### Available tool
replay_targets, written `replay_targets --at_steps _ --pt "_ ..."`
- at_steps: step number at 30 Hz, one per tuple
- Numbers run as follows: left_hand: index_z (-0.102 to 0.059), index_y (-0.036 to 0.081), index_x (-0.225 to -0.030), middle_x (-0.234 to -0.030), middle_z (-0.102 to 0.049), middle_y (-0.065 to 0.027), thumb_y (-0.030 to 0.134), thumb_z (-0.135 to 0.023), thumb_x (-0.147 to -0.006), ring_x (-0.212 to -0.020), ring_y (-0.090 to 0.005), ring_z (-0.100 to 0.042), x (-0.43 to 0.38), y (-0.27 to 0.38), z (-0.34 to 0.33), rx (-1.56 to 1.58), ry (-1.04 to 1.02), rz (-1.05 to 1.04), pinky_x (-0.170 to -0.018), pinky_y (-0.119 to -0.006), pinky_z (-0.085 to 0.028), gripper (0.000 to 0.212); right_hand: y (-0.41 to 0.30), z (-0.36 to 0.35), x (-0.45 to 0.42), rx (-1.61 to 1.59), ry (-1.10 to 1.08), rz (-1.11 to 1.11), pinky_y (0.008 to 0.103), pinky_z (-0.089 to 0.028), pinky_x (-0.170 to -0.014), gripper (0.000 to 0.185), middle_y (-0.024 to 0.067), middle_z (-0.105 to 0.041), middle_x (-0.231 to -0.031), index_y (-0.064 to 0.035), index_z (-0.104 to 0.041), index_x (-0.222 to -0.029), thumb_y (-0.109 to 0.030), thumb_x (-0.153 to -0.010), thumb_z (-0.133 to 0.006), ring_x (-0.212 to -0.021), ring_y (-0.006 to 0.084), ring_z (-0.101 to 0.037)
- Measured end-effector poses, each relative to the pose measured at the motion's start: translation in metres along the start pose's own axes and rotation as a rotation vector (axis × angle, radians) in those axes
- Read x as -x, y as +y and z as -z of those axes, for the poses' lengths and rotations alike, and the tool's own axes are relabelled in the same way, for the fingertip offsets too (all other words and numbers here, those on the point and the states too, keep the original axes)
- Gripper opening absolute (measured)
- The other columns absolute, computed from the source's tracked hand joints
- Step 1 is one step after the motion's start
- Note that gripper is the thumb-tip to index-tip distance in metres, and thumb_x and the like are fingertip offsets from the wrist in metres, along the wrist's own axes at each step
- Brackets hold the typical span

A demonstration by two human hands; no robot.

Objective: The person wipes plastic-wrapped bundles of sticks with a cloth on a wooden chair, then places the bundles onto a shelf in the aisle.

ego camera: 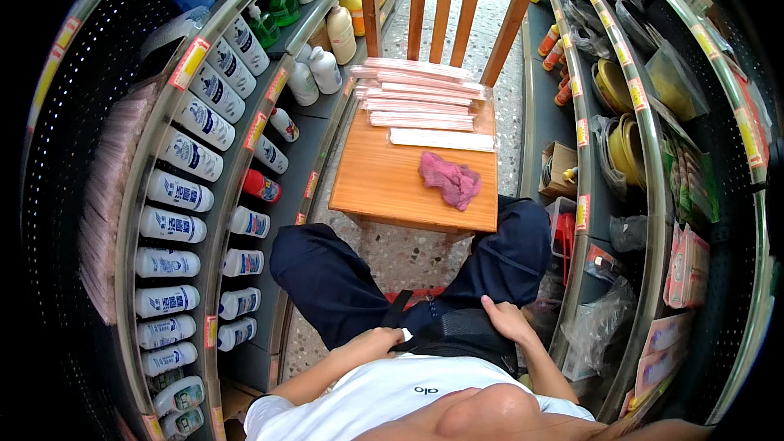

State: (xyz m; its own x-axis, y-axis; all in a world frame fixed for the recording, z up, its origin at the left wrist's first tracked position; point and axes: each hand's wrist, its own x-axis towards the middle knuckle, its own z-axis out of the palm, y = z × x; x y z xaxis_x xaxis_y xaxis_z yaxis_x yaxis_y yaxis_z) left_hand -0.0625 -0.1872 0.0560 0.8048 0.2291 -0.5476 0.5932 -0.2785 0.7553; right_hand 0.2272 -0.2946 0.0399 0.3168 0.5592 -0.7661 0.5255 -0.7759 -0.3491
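Observation:
My left hand rests at my waist, on the left of my lap, by a black strap and a small white thing; its fingers are curled and partly hidden, and I cannot tell whether it grips either. On the right of my lap, my right hand lies against a black bag or pouch, thumb raised, its other fingers partly hidden. Beyond my knees stands a wooden chair. A crumpled pink cloth lies on its seat. Behind the cloth, several clear-wrapped packs of thin pink and white sticks or straws lie across the seat.
Shelves flank me closely. The left ones hold white bottles, a red-capped container and green pump bottles. On the right are yellow bowls or plates, a cardboard box and plastic bags. Speckled floor shows between my legs.

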Motion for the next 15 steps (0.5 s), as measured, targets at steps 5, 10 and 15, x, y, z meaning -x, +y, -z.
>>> replay_targets --at_steps 5,10,15 --pt "-0.060 0.000 -0.106 -0.092 -0.067 -0.0185 0.012 -0.065 -0.078 -0.087 -0.0326 -0.066 0.007 -0.010 -0.003 0.030 -0.019 0.134 -0.074 -0.039 -0.051 0.031 -0.020 0.000 0.005 0.119 0.023 0.201 0.0490 -0.046 -0.089 0.069 0.0290 -0.064 -0.095 0.0031 -0.069 -0.093 -0.053 -0.096 -0.030 -0.095 0.0460 -0.060" --pt "-0.063 0.001 -0.106 -0.082 -0.064 -0.0145 0.024 -0.073 -0.074 -0.072 -0.0236 -0.063 -0.006 -0.023 0.007 0.076 -0.094 -0.069 -0.066 -0.033 -0.051 0.041 -0.048 0.033 0.023 0.262 0.267 0.290 0.0482 -0.051 -0.074 0.039 0.0256 -0.065 -0.082 -0.0017 -0.066 -0.086 -0.038 -0.092 -0.052 -0.083 0.0403 -0.064" --pt "-0.062 0.001 -0.108 -0.084 -0.063 -0.0142 0.022 -0.070 -0.081 -0.073 -0.0241 -0.063 -0.036 -0.014 0.046 -0.001 0.043 -0.107 -0.065 -0.033 -0.050 0.035 -0.062 0.065 -0.022 0.079 0.574 0.766 0.0424 -0.050 -0.072 0.019 0.0165 -0.063 -0.088 -0.0025 -0.061 -0.096 -0.019 -0.087 -0.060 -0.083 0.0364 -0.062"
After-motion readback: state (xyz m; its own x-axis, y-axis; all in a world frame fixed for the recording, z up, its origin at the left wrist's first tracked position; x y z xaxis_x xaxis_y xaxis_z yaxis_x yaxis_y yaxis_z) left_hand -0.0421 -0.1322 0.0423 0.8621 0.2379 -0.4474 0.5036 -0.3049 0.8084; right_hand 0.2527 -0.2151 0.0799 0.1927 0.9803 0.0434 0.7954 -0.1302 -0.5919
